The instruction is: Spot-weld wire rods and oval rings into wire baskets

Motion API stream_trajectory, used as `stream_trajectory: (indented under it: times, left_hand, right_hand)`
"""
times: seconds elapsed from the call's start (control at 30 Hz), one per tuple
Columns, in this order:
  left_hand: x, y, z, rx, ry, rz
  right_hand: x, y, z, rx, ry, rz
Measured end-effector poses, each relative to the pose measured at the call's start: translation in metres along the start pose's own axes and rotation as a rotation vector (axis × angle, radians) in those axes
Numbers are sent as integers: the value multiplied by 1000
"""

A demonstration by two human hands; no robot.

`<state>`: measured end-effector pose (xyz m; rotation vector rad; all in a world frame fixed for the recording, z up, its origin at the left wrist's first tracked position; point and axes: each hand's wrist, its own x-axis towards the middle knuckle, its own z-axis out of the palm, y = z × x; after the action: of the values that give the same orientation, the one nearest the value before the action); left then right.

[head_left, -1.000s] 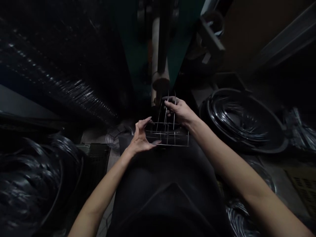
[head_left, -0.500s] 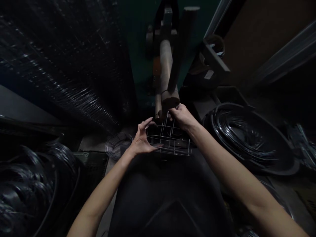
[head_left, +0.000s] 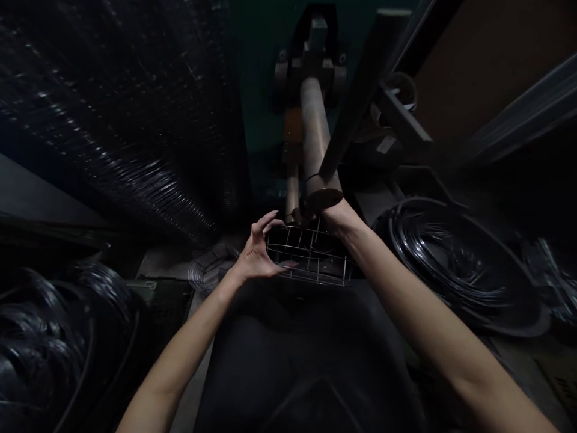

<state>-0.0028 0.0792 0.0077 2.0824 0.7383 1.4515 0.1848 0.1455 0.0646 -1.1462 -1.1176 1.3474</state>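
A wire basket-like frame (head_left: 308,257) of thin crossing rods is held low in front of the machine, above my dark-covered lap. My left hand (head_left: 259,249) grips its left side, thumb along the lower wires and fingers curled at the upper edge. Above the frame, a thick metal cylinder (head_left: 314,114) juts from the machine towards me, with a thinner rod (head_left: 293,186) beside it. My right hand (head_left: 341,216) reaches under the cylinder's near end at the frame's far right. Its fingers are hidden behind the cylinder, so their grip does not show.
A black tub (head_left: 538,325) with shiny wire rings (head_left: 417,252) stands right. Stacked wirework (head_left: 148,186) rises on the left, above more coiled rings (head_left: 38,343). A round wire piece (head_left: 208,267) lies near my left hand. A dark bar (head_left: 360,96) slants across the cylinder.
My right hand has gone further beneath the cylinder's end, and its fingers are now out of sight. The left hand keeps its hold on the frame. The view has shifted slightly.
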Motion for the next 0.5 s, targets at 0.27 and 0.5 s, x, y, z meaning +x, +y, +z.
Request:
stream_trajectory:
  times: [0.27,0.5]
  left_hand:
    - [4,1,-3,-1,-26,-16]
    - [10,5,-5,-18,-50,-27]
  right_hand:
    - [1,1,1,5,43,34]
    - [-3,-6,0,-124,50,48]
